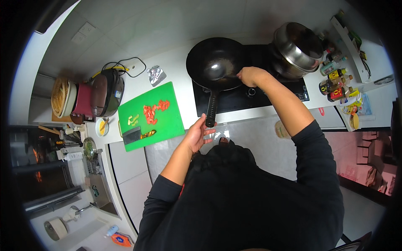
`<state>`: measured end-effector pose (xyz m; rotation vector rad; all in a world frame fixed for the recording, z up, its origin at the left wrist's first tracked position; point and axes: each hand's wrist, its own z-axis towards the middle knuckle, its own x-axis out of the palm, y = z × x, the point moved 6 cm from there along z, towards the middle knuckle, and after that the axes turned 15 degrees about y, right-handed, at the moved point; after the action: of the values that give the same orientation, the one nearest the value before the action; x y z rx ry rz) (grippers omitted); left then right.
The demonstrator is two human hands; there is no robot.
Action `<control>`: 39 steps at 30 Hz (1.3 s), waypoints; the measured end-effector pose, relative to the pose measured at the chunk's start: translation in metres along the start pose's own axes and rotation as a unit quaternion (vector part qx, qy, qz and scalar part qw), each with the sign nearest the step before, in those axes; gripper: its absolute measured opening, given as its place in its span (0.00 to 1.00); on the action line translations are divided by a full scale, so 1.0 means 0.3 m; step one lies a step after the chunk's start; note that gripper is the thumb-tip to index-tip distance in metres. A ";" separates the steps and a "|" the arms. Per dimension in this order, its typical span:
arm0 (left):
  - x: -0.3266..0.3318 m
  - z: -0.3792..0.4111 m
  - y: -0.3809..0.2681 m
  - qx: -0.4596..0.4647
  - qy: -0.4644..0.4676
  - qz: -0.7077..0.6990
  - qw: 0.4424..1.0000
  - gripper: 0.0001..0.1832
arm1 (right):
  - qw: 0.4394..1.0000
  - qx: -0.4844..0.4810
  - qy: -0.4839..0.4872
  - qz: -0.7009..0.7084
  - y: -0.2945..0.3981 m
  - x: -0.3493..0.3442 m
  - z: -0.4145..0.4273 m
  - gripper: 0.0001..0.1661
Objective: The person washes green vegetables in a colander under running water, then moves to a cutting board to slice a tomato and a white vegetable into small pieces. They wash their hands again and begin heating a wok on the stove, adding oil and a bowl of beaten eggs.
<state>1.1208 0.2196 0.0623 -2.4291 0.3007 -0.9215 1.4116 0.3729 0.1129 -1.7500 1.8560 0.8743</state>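
A black wok [204, 66] sits over the left part of the black cooktop [238, 103], with a glossy patch in its bottom. Its ribbed handle [212, 105] points toward me. My left hand [196, 135] is at the handle's end, fingers spread and thumb beside it; whether they touch is unclear. At the wok's right rim is my right hand [252, 77], fingers bent down toward the inside. What those fingers may hold cannot be made out. To the left, a green cutting board [169, 125] carries chopped tomato [150, 114], pale green pieces [133, 120] and a cleaver [132, 135].
A steel steamer pot [293, 59] occupies the cooktop's right side. Several sauce bottles [337, 84] crowd the right counter. Crumpled foil [155, 75] lies behind the board. A bowl of yellow liquid [102, 127] stands left of it, near a dark appliance [108, 91].
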 end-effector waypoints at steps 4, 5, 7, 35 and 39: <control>0.012 0.005 0.000 -0.003 0.002 -0.008 1.000 0.29 | 0.989 0.135 -0.016 0.053 -0.117 -0.060 0.011 0.27; 0.021 0.006 -0.004 -0.009 -0.002 -0.004 1.000 0.28 | 0.988 0.147 -0.030 0.037 -0.142 -0.068 -0.001 0.27; -0.003 -0.014 0.004 0.004 -0.011 -0.015 1.000 0.27 | 0.988 0.146 -0.050 -0.010 -0.059 -0.113 -0.088 0.26; -0.037 -0.030 -0.005 0.041 -0.011 -0.048 0.998 0.24 | 0.996 0.047 -0.065 0.040 -0.076 -0.005 -0.030 0.20; -0.066 -0.042 0.007 0.040 -0.024 -0.050 0.998 0.23 | 0.982 0.160 -0.020 0.103 -0.103 -0.089 -0.065 0.20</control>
<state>1.0978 0.2203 0.0582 -2.4068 0.1223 -0.8982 1.4469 0.3782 0.1408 -1.3571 2.0456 0.6320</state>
